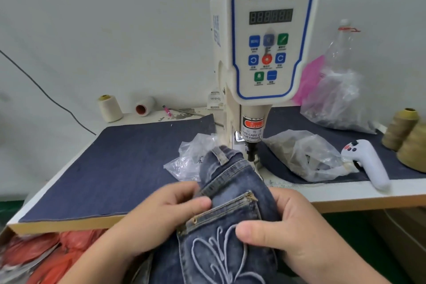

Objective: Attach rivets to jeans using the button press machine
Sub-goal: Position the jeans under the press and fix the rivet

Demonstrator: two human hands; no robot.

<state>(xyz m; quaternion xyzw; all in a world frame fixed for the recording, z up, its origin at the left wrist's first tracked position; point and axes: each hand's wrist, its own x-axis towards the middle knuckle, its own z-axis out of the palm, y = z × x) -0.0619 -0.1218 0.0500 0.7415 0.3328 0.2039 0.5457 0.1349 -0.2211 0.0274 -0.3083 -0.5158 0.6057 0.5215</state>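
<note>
Denim jeans [232,210] — between both hands [230,221]

Jeans [230,226] hide the press die; panel's small labels blurred

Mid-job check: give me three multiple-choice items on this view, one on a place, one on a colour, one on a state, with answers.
1. Where does the white handheld controller lie?
A. right of the cream button press machine
B. left of it
C. on the jeans

2. Colour of the control panel's round centre button?
A. green
B. red
C. yellow

3. The folded dark blue jeans are
A. lying untouched
B. under the punch
C. gripped by both hands

Answers: 1 A, it rests on the table's right side. 2 B, red among blue and green. 3 C, left hand and right hand pinch the denim.
</note>
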